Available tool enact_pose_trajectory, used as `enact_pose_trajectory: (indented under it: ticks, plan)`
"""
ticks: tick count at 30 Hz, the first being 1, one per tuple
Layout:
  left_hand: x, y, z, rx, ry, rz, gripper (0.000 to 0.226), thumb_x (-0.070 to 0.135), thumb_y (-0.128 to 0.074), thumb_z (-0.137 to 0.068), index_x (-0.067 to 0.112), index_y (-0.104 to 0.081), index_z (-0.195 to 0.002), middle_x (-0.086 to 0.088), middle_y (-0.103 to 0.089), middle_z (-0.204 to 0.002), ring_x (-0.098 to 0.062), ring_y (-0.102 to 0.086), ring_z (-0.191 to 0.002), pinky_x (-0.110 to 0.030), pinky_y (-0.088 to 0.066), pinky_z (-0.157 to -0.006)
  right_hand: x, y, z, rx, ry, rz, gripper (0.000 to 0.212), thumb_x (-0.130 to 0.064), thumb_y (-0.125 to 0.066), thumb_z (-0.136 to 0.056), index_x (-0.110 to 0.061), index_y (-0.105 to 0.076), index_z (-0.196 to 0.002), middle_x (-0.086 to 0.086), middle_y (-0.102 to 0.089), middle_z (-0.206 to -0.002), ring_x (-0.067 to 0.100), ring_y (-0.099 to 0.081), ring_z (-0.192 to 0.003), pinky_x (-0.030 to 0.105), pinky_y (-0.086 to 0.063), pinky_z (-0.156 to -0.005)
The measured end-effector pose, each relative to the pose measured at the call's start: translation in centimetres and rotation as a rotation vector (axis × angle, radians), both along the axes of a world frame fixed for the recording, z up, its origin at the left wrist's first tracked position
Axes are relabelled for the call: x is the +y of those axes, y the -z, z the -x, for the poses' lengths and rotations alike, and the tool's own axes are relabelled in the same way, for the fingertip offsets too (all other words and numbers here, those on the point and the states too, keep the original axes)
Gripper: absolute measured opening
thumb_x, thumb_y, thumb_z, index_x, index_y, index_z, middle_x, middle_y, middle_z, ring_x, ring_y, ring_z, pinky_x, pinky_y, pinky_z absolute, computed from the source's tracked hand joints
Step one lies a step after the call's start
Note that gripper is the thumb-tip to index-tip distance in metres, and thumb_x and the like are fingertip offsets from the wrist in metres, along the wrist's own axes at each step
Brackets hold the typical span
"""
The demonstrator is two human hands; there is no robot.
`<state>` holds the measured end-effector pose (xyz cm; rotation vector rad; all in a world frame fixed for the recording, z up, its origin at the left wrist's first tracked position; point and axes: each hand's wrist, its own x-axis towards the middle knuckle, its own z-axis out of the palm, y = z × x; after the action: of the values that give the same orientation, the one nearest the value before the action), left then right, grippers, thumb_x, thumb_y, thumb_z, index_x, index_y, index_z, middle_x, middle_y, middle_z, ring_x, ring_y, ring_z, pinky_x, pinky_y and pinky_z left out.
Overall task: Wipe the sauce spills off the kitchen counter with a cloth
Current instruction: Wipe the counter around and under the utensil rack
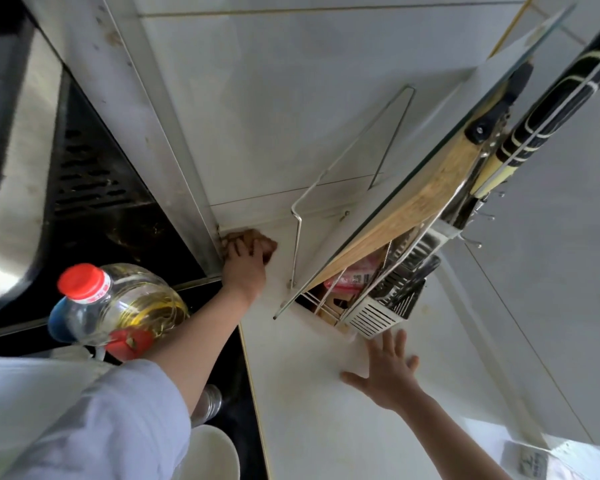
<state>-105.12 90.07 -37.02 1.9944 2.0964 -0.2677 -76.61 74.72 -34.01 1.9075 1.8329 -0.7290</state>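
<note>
Cloth (257,242) held in left hand (245,268) fingers, right hand (388,372) spread flat; rack (378,306) could be knocked.

Bright, even daylight; glare on the steel range hood (13,188); strong wide-angle bending at the edges; near sleeve (84,420) blurred.

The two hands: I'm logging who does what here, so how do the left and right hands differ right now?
The left hand reaches far into the counter's back corner; the right hand stays nearer. The left hand's fingers curl over a crumpled brown cloth; the right hand holds nothing. The right hand's fingers are spread flat; the left's are bent. Both rest on the white kitchen counter.
</note>
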Motion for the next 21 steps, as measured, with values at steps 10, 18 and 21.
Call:
enact_pose_trajectory:
  ticks: [10, 18, 21]
  plan:
    - [-2.9, 0.1, 1.1, -0.094, 0.229, -0.013, 0.059, 0.008, -0.051, -0.093, 0.016, -0.034, -0.149, -0.016, -0.03, -0.154, -0.036, -0.024, -0.143, -0.042, -0.029, -0.117, 0.0, -0.6, 0.2, 0.006, 0.012, 0.004, 0.11, -0.076, -0.055, -0.079, -0.028, 0.006, -0.157, 0.011, 0.029, -0.16, 0.044, 0.023, -0.145, 0.065, -0.014, -0.112]
    - [3.4, 2.0, -1.5, -0.172, 0.493, -0.027, 0.071, 0.03, -0.057, -0.097, 0.033, -0.019, -0.157, -0.005, -0.013, -0.164, -0.034, -0.009, -0.152, -0.045, -0.006, -0.123, -0.2, -0.2, 0.2, -0.023, -0.02, 0.009, 0.105, -0.078, -0.051, -0.079, -0.025, -0.003, -0.156, 0.01, 0.017, -0.162, 0.044, 0.023, -0.145, 0.063, -0.018, -0.112]
    - [6.8, 1.6, -3.5, -0.151, 0.567, 0.001, 0.068, 0.032, -0.06, -0.095, 0.031, -0.028, -0.155, -0.014, -0.023, -0.162, -0.035, -0.018, -0.149, -0.046, -0.02, -0.12, -0.3, -0.1, 0.3, -0.017, -0.014, 0.026, 0.103, -0.077, -0.051, -0.08, -0.024, -0.008, -0.155, 0.01, 0.012, -0.163, 0.043, 0.024, -0.145, 0.063, -0.016, -0.113]
